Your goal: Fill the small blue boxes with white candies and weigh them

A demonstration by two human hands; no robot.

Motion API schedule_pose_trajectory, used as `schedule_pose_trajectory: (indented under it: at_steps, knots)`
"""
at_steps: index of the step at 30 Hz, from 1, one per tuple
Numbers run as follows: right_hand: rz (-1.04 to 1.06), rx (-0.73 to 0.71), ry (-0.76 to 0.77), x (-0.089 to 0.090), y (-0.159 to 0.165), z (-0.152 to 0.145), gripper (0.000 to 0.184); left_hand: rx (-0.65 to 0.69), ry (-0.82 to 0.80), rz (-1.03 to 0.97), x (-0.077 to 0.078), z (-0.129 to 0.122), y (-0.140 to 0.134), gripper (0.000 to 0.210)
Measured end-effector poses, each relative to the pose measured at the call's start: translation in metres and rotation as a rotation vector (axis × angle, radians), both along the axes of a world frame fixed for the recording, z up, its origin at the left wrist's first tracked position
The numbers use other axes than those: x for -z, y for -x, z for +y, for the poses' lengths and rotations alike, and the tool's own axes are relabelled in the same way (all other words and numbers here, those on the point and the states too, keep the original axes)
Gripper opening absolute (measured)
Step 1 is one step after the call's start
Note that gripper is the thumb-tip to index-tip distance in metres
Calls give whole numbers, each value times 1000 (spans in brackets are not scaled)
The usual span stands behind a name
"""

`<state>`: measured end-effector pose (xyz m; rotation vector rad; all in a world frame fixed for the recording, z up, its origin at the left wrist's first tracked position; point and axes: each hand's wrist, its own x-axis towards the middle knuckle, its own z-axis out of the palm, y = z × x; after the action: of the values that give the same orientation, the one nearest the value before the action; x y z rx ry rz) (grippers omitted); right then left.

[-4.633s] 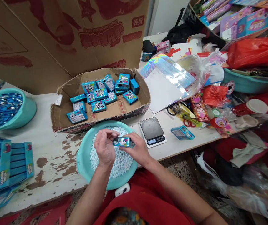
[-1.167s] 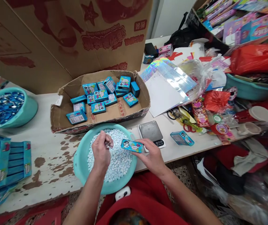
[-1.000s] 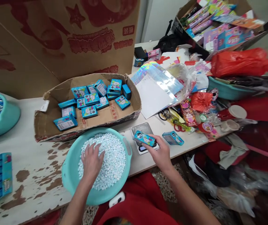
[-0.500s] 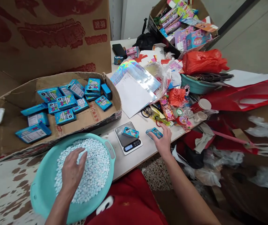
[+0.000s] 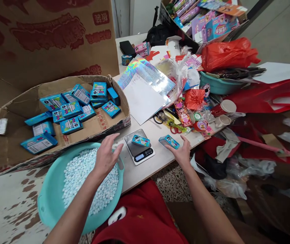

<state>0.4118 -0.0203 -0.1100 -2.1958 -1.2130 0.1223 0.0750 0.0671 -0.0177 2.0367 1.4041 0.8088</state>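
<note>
A small blue candy box [image 5: 140,140] lies on the pan of a pocket digital scale [image 5: 140,157], whose display is lit. To the right of the scale another blue candy box [image 5: 169,141] rests on the table. Around its right end my right hand [image 5: 182,152] is spread, thumb along the near edge and fingers apart; whether the thumb touches the box I cannot tell. My left hand [image 5: 107,156] hovers over the right side of a turquoise basin [image 5: 50,203], empty and with its fingers extended. Pale blue and white candies [image 5: 80,173] fill the basin's bottom.
A low cardboard tray [image 5: 104,130] behind the basin holds several blue candy boxes [image 5: 70,108]. White and holographic sheets [image 5: 145,98] lie beyond the scale. Scissors [image 5: 157,118], packets and cups [image 5: 227,106] clutter the right side. The table's front edge runs close to my lap.
My left hand has moved right and up, from above the candies to the basin's rim by the scale. My right hand's fingers have drawn back to the right from the box.
</note>
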Motion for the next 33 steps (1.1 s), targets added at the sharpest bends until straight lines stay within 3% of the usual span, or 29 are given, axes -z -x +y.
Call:
schedule_pose_trajectory:
  at_steps: [8,14,17,20,22,24,25,28,30,33]
  knots:
    - [57,-32,-54,3,-7,-6,91,243,30,97,-5,32,-44,45]
    - [84,-48,-41,12,-4,-4,91,459,140,243,18,34,-65,71]
    - [19,-72,-53,13,0,-1,88,485,163,319,25,31,-71,80]
    - [-115,-113,-150,3,6,1,76,325,109,369,17,23,-52,54]
    - [-192,-135,-214,-7,13,2,67,106,112,450,11,10,-23,31]
    - [-233,-179,-248,-18,23,3,57,-57,211,572,11,-11,14,27]
    - [-230,-218,-255,-23,31,4,53,-69,299,631,15,-22,31,25]
    - [-105,-390,-223,-26,62,13,51,59,546,668,35,-53,71,22]
    - [52,-476,-150,-20,86,22,58,89,596,580,49,-66,84,20]
    - [350,-452,-5,-6,115,36,61,-21,660,336,59,-73,92,14]
